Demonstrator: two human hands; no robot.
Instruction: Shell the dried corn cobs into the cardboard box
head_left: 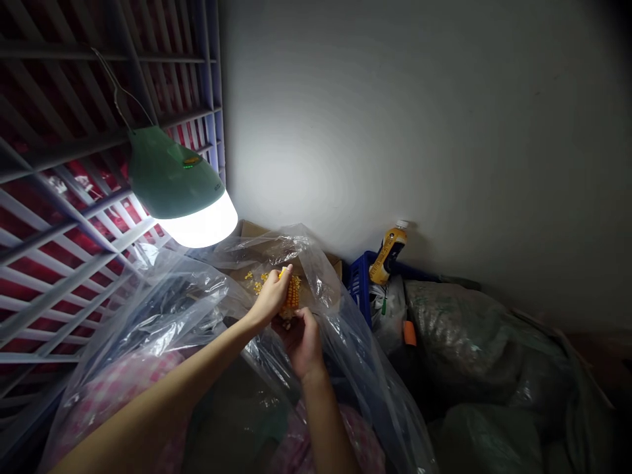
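Observation:
An ear of yellow corn [293, 293] is held between my two hands, tilted, with its kernels facing up. My left hand [270, 297] is wrapped round its upper left side, the thumb pressed on the kernels near the top. My right hand [302, 345] grips the lower end, its fingers partly in shadow. Loose corn kernels [258, 287] lie just beyond my left hand, on brown cardboard in a clear plastic sheet [316, 263]. The sheet spreads around both forearms and over pink checked cloth [123, 382].
A lit green bulb lamp [178, 174] hangs by a cord from a slatted plastic crate wall [99, 224] at left. On the right, a yellow drink bottle [389, 253] leans in a blue basket [359, 283], beside a large full sack [464, 336]. A pale wall [395, 118] stands behind.

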